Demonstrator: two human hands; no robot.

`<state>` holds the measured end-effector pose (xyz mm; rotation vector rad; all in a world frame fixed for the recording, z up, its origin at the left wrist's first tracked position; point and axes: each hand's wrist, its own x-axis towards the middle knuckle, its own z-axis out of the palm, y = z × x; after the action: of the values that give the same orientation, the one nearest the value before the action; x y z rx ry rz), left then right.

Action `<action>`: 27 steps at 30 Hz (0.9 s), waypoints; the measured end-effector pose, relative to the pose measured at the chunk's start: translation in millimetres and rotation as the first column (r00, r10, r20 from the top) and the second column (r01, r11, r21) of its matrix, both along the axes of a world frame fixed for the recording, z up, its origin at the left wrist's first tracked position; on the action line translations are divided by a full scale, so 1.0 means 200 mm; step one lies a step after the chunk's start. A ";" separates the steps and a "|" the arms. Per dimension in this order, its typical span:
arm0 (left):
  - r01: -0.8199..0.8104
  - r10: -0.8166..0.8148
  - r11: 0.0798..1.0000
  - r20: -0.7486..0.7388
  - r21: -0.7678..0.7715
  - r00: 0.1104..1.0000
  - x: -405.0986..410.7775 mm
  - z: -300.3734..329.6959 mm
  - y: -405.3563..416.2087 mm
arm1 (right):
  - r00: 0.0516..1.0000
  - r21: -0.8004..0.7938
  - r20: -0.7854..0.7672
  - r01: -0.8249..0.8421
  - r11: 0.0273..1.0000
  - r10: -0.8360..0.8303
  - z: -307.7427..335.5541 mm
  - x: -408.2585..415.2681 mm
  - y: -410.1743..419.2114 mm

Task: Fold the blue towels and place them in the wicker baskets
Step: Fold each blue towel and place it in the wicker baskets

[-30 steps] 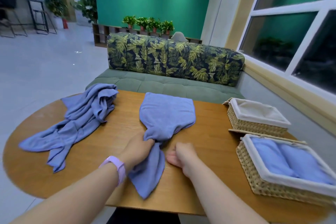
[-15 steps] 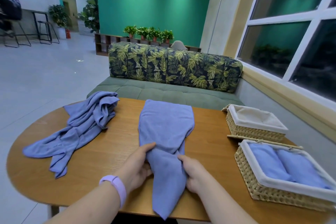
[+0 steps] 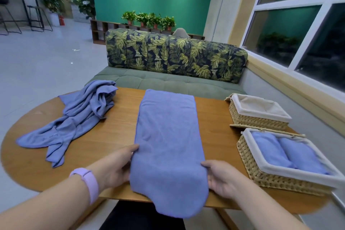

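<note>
A person works on a blue towel [image 3: 169, 142] laid out as a long strip down the middle of the round wooden worktop [image 3: 214, 115], its near end hanging over the front edge; the fold appears to be at the lengthwise stage, and the next move likely calls for lifting one end and doubling the strip over on itself before it goes to a basket. The left hand [image 3: 117, 166] grips the strip's left edge, fingers curled over the cloth; the right hand [image 3: 220, 177] grips the right edge in the same way. A heap of unfolded towels [image 3: 78, 117] lies at the worktop's left; on the right, the near wicker basket [image 3: 265, 173] holds two folded towels [image 3: 291, 153]; the far wicker basket [image 3: 257, 117] shows only its liner.
</note>
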<state>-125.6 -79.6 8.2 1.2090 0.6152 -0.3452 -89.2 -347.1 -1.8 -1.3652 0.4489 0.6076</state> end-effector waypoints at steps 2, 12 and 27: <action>0.066 -0.065 0.997 -0.036 0.026 0.997 -0.05 -0.02 0.06 | 0.999 -0.026 -0.002 -0.040 0.999 0.040 0.00 -0.05 -0.04; 0.295 -0.310 0.924 0.023 0.243 0.951 -0.19 0.03 0.14 | 0.964 -0.086 -0.007 -0.266 0.960 0.266 0.00 -0.27 -0.12; 0.317 -0.350 0.763 -0.054 0.564 0.935 -0.35 -0.03 0.43 | 0.968 0.003 0.045 -0.246 0.969 0.246 -0.14 -0.43 -0.19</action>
<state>-195.3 7.1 2.6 1.9130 0.4597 -0.4439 -175.5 -384.6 -29.7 -1.4344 0.2415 0.7797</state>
